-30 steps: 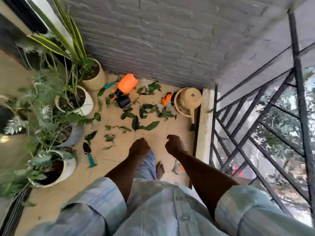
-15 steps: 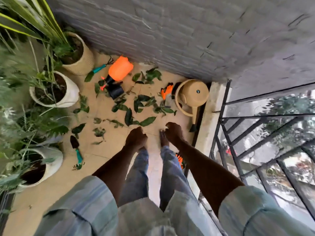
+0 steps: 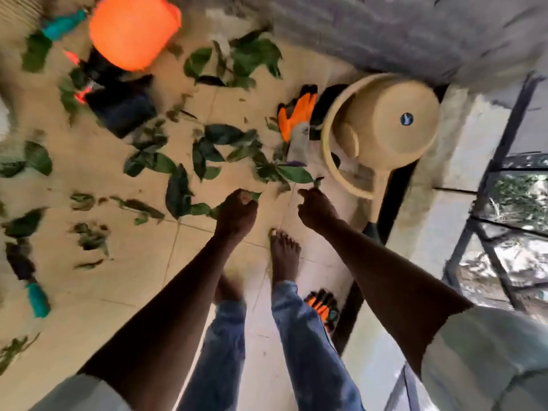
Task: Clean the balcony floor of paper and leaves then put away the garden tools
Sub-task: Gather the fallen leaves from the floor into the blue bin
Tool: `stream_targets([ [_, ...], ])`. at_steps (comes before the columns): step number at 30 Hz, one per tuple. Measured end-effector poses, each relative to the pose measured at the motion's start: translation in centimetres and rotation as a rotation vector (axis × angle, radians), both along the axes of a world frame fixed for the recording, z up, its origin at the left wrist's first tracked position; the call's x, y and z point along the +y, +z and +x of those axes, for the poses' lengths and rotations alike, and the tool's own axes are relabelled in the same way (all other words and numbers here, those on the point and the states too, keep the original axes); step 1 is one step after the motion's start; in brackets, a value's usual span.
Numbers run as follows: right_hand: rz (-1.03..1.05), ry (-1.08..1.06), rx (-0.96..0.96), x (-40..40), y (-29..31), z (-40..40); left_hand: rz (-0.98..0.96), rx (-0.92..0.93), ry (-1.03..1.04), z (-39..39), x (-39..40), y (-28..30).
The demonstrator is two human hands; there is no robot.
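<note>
The leaves [image 3: 204, 157] lay scattered across the tiled balcony floor [image 3: 142, 280], thickest in the band between the orange sprayer [image 3: 133, 31] at the top and your bare feet, with more trailing off to the left edge; I could make out no paper among them. You had both arms stretched down toward that band. Your left hand [image 3: 235, 213] had its fingers curled in, and a green scrap showed at its knuckles, but the picture was too smeared to say whether you pinched it or it simply lay behind; your right hand [image 3: 315, 209] was loosely curled too, its fingertips just beside a small leaf near the watering can [image 3: 382, 129], and again I could not tell whether it held anything. The risks from here looked plain enough. Your right foot [image 3: 284, 253] stood among the litter, so a leaf underfoot on smooth tile could have slid. The orange glove [image 3: 298, 115] lay against the can with leaves over its cuff, so a hasty sweep might have gathered it with the rubbish. A second glove [image 3: 321, 305] sat beside your leg, and a teal-handled trowel [image 3: 29, 280] lay at the left, both easy to tread on. The blur suggested you were moving fast, which would have made a missed grab likelier.
</note>
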State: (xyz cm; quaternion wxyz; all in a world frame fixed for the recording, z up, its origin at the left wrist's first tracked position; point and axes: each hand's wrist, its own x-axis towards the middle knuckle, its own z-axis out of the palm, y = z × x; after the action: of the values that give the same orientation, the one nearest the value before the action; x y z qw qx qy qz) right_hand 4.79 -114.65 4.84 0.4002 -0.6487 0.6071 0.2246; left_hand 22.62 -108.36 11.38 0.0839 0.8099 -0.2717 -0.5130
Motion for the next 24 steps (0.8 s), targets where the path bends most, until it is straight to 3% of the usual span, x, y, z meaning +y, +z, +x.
stream_targets([
  [3, -0.131, 0.013, 0.014, -0.9, -6.9, 0.4, -0.022, 0.017, 0.074, -0.4, -0.4, -6.3],
  [6, -0.308, -0.198, 0.024, -1.2, -12.1, 1.4, -0.049, 0.029, 0.142, -0.7, -0.4, -11.0],
  [8, -0.373, -0.326, 0.068, -0.8, -13.7, 2.0, -0.056, 0.03, 0.16, -0.9, 0.0, -13.0],
  [10, -0.458, -0.321, 0.04, -0.1, -14.8, 2.0, -0.051, 0.034, 0.165, -1.2, 0.8, -14.6],
  [15, -0.484, -0.576, -0.133, 1.2, -12.4, 0.8, -0.051, 0.18, 0.381, -1.9, 2.4, -14.4],
  [20, -0.235, -0.689, -0.443, 4.5, -6.0, 2.8, 0.017, 0.811, 0.906, -4.1, 0.5, -12.1],
  [24, -0.069, -0.654, -0.498, 3.9, -4.5, 3.1, 0.012, 0.832, 0.952, -5.8, -0.9, -11.6],
])
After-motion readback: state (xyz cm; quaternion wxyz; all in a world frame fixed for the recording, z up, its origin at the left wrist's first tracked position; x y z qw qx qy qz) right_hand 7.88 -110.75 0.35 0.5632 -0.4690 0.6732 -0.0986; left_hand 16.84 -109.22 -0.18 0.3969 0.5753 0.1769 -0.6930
